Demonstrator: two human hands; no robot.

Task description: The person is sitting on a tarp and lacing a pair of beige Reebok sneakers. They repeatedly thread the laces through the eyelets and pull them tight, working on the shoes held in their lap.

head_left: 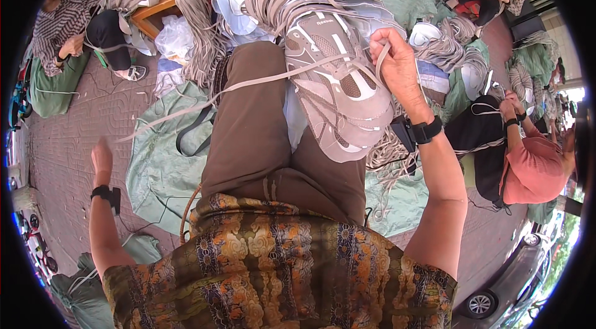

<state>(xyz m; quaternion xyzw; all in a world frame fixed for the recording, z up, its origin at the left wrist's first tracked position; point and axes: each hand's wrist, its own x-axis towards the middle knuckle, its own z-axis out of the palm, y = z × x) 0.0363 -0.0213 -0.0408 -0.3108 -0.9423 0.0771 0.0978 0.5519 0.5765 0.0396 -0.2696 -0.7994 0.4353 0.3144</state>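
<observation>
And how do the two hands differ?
Position: left hand is out to the side, away from the shoe upper; right hand is right beside it.
Sharpness: left hand is blurred, right hand fairly crisp.
Lace: left hand is by the outer end of the lace, grip unclear; right hand pinches lace near the upper.
Shared: both bare, each with a dark wristband.

Green sheet [158, 183] on paved floor [62, 143]
</observation>
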